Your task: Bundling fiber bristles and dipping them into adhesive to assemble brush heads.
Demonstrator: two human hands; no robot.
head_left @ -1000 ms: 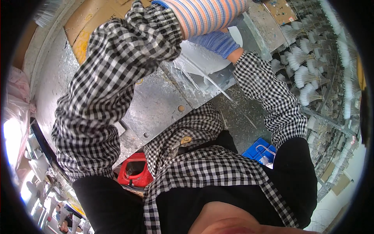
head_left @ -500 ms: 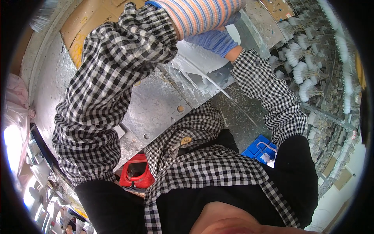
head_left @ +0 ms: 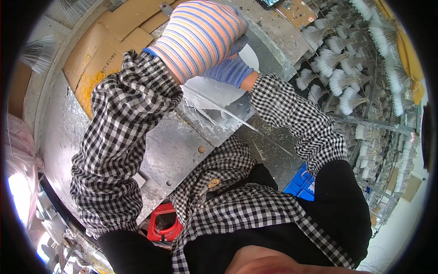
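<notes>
My left hand (head_left: 203, 39), in an orange, white and blue striped glove, is bent over at the upper middle. Its rounded back faces up, with the curled fingers mostly out of sight underneath. Close against it on the right, my right hand (head_left: 228, 73) wears a blue knitted glove and looks closed, its fingertips covered by the left glove. Whatever the hands hold is hidden. Beneath them lies a white rounded sheet or disc (head_left: 214, 93) on a grey, smeared tray-like surface (head_left: 269, 50). A thin whitish spike (head_left: 246, 123) juts from its near edge toward the lower right.
A metal plate (head_left: 173, 146) with two holes forms the near bench edge. Cardboard (head_left: 123, 45) with yellow rubber bands (head_left: 86, 89) lies at left. Racks of white bristle bundles (head_left: 351, 98) stand at right. Below are a red container (head_left: 159, 235) and a blue crate (head_left: 299, 182).
Both hands have shifted left in view and stay close together. The bench has also slid left and slightly down in the picture, so the head view has turned. More of the striped glove shows.
</notes>
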